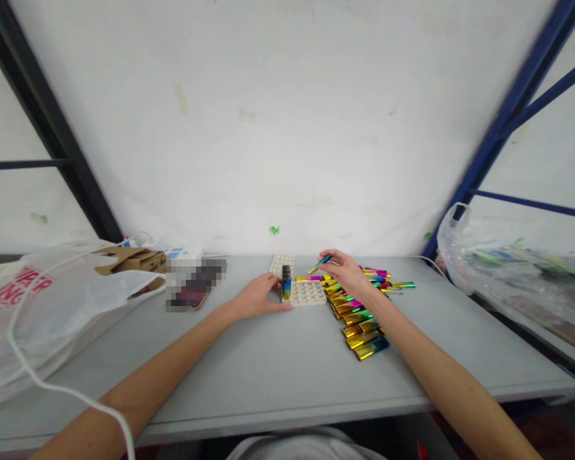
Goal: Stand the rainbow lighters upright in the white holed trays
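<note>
My left hand (pixel 259 296) is at the left end of a white tray with rows of holes (pixel 309 294). Its thumb lies along the near edge and its fingers reach the far side, gripping that end. A few lighters (pixel 286 284) with shiny blue and yellow bodies and black tops stand upright in the leftmost holes. Above the right side of the tray, my right hand (pixel 342 271) pinches a single lighter (pixel 320 264), held tilted. Below that hand lies a pile of shiny lighters (pixel 359 316) in gold, green, blue and pink, partly hidden by my wrist.
A second white holed tray (pixel 283 263) lies behind, near the wall. To the left are a blurred-out phone (pixel 196 287), an opened cardboard box (pixel 137 260) and a white plastic bag (pixel 76 300) with a cable across it. Clear plastic bags (pixel 464 255) hang at the right.
</note>
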